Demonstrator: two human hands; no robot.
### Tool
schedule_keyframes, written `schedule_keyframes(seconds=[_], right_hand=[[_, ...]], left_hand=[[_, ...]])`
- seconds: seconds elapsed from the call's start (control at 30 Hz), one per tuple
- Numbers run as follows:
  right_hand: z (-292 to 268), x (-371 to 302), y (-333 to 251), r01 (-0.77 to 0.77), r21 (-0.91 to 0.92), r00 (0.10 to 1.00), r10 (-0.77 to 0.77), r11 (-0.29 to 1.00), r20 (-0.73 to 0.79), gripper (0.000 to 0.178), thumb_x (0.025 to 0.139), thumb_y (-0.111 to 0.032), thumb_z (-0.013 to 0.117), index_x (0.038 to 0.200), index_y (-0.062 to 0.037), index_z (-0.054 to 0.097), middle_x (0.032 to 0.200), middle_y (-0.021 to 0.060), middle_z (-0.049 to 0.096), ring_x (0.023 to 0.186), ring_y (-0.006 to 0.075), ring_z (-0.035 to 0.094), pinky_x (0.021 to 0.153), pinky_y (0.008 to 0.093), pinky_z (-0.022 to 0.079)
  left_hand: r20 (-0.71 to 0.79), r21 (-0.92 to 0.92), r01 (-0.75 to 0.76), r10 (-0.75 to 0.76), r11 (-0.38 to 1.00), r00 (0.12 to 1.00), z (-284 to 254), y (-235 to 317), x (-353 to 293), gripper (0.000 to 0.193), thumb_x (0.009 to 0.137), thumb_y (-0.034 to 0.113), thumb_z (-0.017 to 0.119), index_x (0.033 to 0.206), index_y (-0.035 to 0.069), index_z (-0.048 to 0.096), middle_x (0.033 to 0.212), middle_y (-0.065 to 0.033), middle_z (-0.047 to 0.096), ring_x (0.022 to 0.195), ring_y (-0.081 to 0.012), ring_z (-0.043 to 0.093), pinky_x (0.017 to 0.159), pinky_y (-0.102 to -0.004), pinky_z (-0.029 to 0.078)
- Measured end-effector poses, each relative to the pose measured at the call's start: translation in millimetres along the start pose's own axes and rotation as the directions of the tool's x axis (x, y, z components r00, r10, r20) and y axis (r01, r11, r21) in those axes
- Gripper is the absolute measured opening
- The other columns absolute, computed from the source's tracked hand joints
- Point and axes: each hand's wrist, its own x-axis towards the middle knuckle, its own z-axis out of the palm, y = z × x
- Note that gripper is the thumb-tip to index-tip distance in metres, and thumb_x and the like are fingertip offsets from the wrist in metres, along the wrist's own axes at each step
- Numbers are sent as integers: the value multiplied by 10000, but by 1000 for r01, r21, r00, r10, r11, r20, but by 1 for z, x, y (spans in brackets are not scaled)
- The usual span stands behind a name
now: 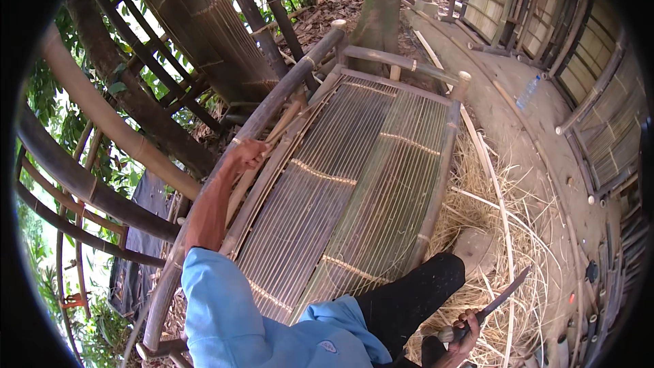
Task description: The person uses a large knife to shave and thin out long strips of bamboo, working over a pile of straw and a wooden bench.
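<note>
My right hand (466, 342), low on the right, is wrapped round the handle of a long knife (505, 293). Its dark blade points up and to the right over pale shavings. Stretched out to the left, my left hand (246, 155) is closed beside the thick bamboo side rail (269, 109) of a bamboo bench. Thin bamboo strips (294, 123) run along the rail close to its fingers. What lies inside those fingers is hidden. Between my arms spreads the bench's slatted bamboo top (327, 143), bound with pale cross lashings.
Pale shavings (507, 228) and long bamboo strips (501, 197) litter the ground right of the bench. A tree trunk (379, 17) stands at its far end. Farther right are a plastic bottle (527, 92) and bamboo panels (606, 119). A bamboo railing (102, 197) borders the left.
</note>
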Motion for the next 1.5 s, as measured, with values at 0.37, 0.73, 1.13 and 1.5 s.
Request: schedule_keyframes(seconds=[0.37,0.73,1.13,1.5], right_hand=[[53,-13,-7,-21,-417,943,-120,909,-310,207,908,-129,674,1044,-50,540,797,33,557,680,131,521,584,273,453],[100,12,7,-203,-485,921,-2,851,-389,203,875,-54,674,1023,-76,536,823,32,579,658,108,531,570,212,450],[112,55,21,-301,-498,907,83,813,-412,173,849,-23,671,974,-58,557,812,31,586,707,138,552,628,246,472],[141,69,36,-377,-542,900,157,751,-408,174,853,-22,674,976,-73,561,795,29,584,642,138,542,563,250,449]], left_hand=[[297,-449,12,137,893,945,103,-119,-34,333,988,247,572,1081,-38,716,675,-152,685,545,-218,670,464,-365,531],[-565,656,-101,575,748,591,124,-114,150,319,935,299,565,1049,17,660,1023,-246,690,936,-421,681,856,-529,524],[-692,360,125,175,924,700,148,-112,225,587,986,553,446,1140,53,712,1194,-231,659,1096,-411,642,982,-488,486],[-543,668,-61,542,742,642,111,-191,268,551,993,532,463,1118,49,695,978,-202,698,967,-358,661,881,-502,493]])
